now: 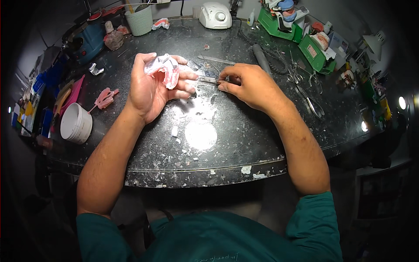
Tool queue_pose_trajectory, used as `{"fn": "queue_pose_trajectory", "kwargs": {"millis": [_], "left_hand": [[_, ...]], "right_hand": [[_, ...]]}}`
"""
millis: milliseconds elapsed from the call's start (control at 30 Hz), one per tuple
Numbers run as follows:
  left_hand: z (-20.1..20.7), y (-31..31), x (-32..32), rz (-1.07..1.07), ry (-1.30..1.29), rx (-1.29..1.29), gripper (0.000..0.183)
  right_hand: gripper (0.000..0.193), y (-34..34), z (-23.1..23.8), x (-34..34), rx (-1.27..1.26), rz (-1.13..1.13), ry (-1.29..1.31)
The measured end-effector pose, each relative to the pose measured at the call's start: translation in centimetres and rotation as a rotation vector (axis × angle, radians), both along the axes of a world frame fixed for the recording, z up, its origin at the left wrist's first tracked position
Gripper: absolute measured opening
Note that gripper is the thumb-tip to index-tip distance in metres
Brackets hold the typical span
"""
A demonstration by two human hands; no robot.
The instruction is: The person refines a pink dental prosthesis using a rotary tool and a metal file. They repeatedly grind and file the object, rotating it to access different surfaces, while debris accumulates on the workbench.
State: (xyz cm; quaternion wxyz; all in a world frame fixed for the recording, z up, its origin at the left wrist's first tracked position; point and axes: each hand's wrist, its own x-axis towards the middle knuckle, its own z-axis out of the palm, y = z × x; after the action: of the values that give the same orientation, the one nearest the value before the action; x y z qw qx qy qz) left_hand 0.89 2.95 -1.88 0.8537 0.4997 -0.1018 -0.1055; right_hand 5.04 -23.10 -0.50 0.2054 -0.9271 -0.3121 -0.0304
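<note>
Head view: left hand point(150, 87) cradles pink-white denture cast point(163, 70); right-hand point(248, 85) knife point(209, 80) touching it.

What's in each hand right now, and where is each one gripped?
Left hand cups a pink-and-white dental cast, fingers wrapped around its edges. Right hand pinches a slim metal tool by its handle end.

A dental laboratory workbench: the dark speckled surface point(227, 144) is littered with plaster crumbs, and along its far edge stand a white micromotor control box point(215, 15), green articulators holding casts point(279, 19), pliers point(312, 102), and a white mixing bowl point(75, 123) at the left edge.
</note>
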Motion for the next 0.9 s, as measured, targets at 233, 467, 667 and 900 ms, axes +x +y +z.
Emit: {"fn": "queue_pose_trajectory", "kwargs": {"millis": [233, 467, 667, 900], "left_hand": [[0.3, -0.7, -0.3, 0.086, -0.072, -0.001, 0.055], [0.9, -2.0, -0.8, 0.168, -0.008, 0.035, 0.059], [0.0, -0.6, -0.4, 0.047, 0.006, 0.136, 0.066], [0.5, -2.0, -0.8, 0.095, 0.006, 0.361, 0.076]], "right_hand": [[0.035, -1.1, 0.7, 1.2, 0.089, -0.227, -0.041], [0.067, -4.6, 1.0, 3.5, -0.177, -0.666, 0.018], [0.059, -5.7, -0.2, 5.5, -0.152, -0.657, 0.110], [0.037, -6.4, -0.3, 6.2, 1.200, -0.197, 0.830]]}}
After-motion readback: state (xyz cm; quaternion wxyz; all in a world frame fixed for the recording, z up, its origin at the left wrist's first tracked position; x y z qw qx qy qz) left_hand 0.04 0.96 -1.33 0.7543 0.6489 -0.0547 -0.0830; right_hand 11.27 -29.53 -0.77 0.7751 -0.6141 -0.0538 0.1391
